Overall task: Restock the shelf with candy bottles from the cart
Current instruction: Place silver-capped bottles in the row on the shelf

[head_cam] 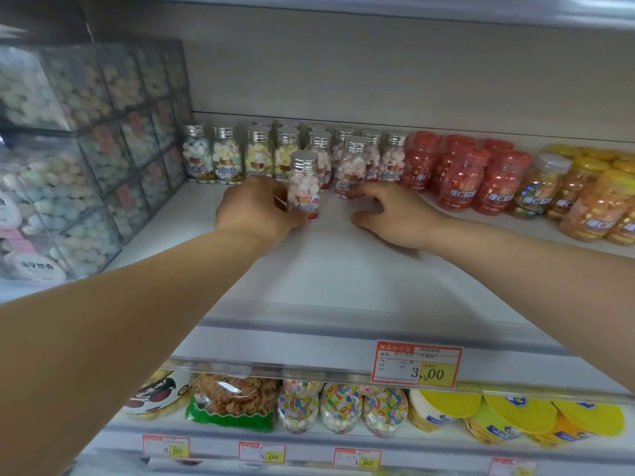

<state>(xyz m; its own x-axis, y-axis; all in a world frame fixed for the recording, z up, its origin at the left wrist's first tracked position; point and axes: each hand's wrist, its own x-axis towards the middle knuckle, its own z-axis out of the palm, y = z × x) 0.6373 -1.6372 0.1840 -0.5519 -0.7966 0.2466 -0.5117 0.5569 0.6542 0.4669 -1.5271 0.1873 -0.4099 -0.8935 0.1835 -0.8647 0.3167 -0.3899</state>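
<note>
The white shelf [343, 269] ran along a shop aisle, one price tag [416, 364] on its front edge. My left grip [256, 209] curled round one candy bottle [304, 187], upright ahead of roughly a dozen silver-capped bottles [257, 156]; the rear ones blurred together. My right grip [395, 214] lay relaxed, fingertips at a second bottle [352, 166].

A white metal shelf board [343, 269] meets a pale grey back panel [378, 80], under another grey shelf [343, 8] overhead. Stacked clear plastic boxes [86, 132] stand at the left, blurred, perhaps holding pastel sweets.
</note>
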